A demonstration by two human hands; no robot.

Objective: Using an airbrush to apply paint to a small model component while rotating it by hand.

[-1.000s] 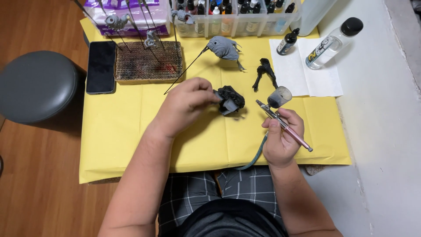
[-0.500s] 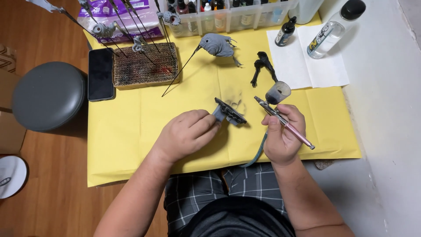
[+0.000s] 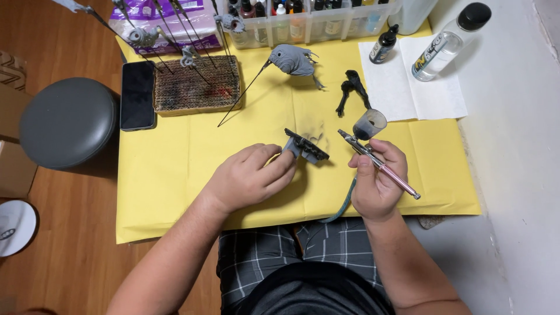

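Observation:
My left hand (image 3: 251,177) grips a small flat grey model part (image 3: 305,145), held just above the yellow sheet (image 3: 175,169). My right hand (image 3: 376,175) holds an airbrush (image 3: 373,156) with a pink stem and a dark cup, its nozzle pointing left toward the part from a few centimetres away. A green hose (image 3: 344,204) runs down from the airbrush toward my lap. A dark overspray smudge marks the sheet behind the part.
A grey model body on a stick (image 3: 291,59) and a black part (image 3: 350,87) lie further back. A cardboard block (image 3: 197,91) holds several sticks with parts. Nearby are a black phone (image 3: 137,94), paint bottles (image 3: 303,11), a dropper bottle (image 3: 384,45), a clear bottle (image 3: 446,44) and a stool (image 3: 67,121).
My left hand has drawn the part nearer to me and turned it, so a flat edge now faces the airbrush. The right hand has hardly moved.

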